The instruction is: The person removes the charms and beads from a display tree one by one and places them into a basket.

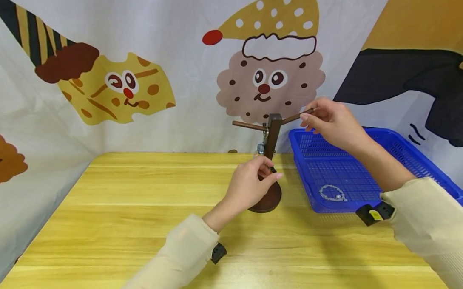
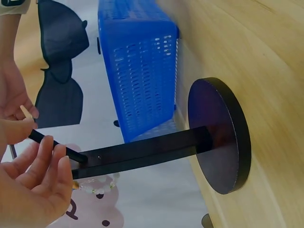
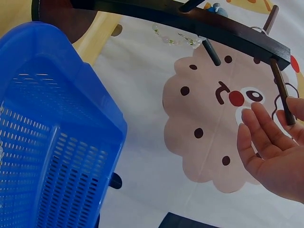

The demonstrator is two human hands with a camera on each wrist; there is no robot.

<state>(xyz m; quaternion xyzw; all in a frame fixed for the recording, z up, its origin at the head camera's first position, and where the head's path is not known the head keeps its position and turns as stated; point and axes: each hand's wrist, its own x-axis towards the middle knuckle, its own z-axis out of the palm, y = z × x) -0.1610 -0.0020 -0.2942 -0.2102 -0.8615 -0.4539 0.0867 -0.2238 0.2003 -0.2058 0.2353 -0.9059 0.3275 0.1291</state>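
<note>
A dark brown wooden jewelry stand (image 1: 274, 135) with a round base and several side pegs stands upright on the table. My right hand (image 1: 337, 125) pinches the outer end of its upper right peg (image 1: 291, 118) between thumb and forefinger. Lower down, my left hand (image 1: 249, 183) pinches a front peg (image 2: 69, 153) near its end. A charm with blue beads (image 1: 260, 148) hangs from the upper left peg (image 1: 249, 125). Behind the post, a clear beaded bracelet (image 3: 173, 42) hangs from a lower peg (image 3: 211, 52). Fingers partly cover the front peg in the left wrist view.
To the right of the stand is a blue plastic basket (image 1: 308, 175) with a clear beaded bracelet (image 1: 332, 194) inside. A cloth printed with cartoon figures (image 1: 194, 117) hangs behind the wooden table (image 1: 137, 209).
</note>
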